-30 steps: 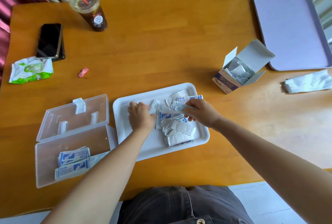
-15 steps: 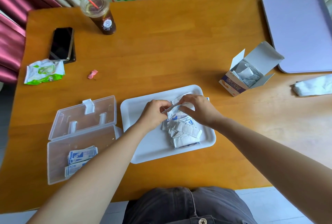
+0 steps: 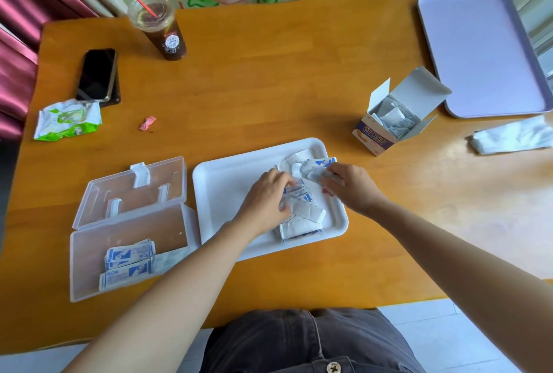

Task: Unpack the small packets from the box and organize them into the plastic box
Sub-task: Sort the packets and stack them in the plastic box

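A pile of small white-and-blue packets lies on a white tray in the middle of the table. My left hand grips packets at the pile's left side. My right hand pinches a packet at the pile's upper right. The open cardboard box stands to the right with more packets inside. To the left of the tray sits the clear plastic box, its lid folded back, with two stacks of packets in its near end.
A lilac tray lies at the far right, a white cloth beside it. An iced drink, a phone, a green wrapper and a pink scrap occupy the table's far left.
Both hands came together over the pile, then parted a little. My left hand has moved right onto the packets; my right hand has lifted a packet toward the tray's right.
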Motion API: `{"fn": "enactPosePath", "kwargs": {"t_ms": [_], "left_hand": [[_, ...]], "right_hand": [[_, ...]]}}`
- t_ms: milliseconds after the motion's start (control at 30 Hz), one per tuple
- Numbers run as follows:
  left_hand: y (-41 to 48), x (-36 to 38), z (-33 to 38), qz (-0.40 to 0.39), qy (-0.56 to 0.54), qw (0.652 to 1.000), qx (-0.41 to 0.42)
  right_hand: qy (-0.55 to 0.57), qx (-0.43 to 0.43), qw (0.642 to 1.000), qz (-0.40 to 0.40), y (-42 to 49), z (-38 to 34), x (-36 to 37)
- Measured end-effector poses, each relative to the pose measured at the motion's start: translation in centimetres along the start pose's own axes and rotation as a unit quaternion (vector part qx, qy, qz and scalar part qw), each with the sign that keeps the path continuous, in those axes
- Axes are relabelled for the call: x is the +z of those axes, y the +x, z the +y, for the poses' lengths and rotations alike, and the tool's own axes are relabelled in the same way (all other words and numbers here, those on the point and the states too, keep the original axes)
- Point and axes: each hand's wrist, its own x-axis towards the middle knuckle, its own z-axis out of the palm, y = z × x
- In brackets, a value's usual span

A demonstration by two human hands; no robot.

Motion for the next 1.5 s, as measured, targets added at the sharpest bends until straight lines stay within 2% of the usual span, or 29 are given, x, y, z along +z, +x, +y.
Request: {"fn": "enactPosePath", "kwargs": {"t_ms": [67,133,267,433,533,633,700,833,1000,1067,1200,1267,1367,1500], "left_hand": [[0.1,1.2,0.5,-0.007,0.096,0.994,0.049],[0.3,1.9,0.9,0.007,0.131,0.990,0.049],[0.5,1.8,0.9,0.035,0.112,0.993,0.015],[0.0,0.9,0.3,0.077,0.101,0.990,0.053],[-0.2,0.5,0.1,0.092,0.031,0.995,0.033],[-0.2,0.1,-0.3,0.106,-0.080,0.990,-0.048],[0.0,-0.3,-0.4,0.077,-0.172,0.976,-0.108],[0.6,-0.9,-0.3,0.007,-0.307,0.941,-0.144],[0.8,-0.9,0.2,0.005,-0.347,0.927,-0.145],[0.8,-0.9,0.1,0.012,-0.357,0.922,-0.152],[1.0,-0.7,-0.1,0.069,-0.330,0.923,-0.185],[1.7,-0.5,0.5,0.077,-0.293,0.933,-0.196],[3.1,-0.2,1.9,0.072,-0.242,0.950,-0.185],[4.8,-0.7,3.5,0.107,-0.233,0.950,-0.178]], "right_hand": [[0.025,0.024,0.999,0.001,-0.7,0.5,-0.3],[0.048,0.042,0.998,-0.006,-1.2,0.7,-0.4],[0.092,0.063,0.993,-0.027,-1.8,0.8,-0.7],[0.107,0.079,0.987,-0.094,-1.5,0.8,-0.4],[0.208,0.110,0.968,-0.089,-1.1,0.3,-0.2],[0.277,0.124,0.950,-0.068,-0.6,0.0,-0.5],[0.287,0.121,0.947,-0.077,-0.4,-0.1,-0.7],[0.236,0.084,0.960,-0.125,-0.3,-0.5,-0.8],[0.127,0.034,0.977,-0.166,-0.4,-0.8,-0.4],[0.122,0.036,0.981,-0.146,-0.4,-0.8,-0.7],[0.156,0.083,0.984,-0.017,-0.5,0.0,-1.5],[0.169,0.109,0.979,0.023,-0.6,0.4,-2.0],[0.162,0.118,0.979,0.027,-1.2,0.8,-2.7],[0.162,0.113,0.980,0.023,-1.7,1.3,-2.8]]}}
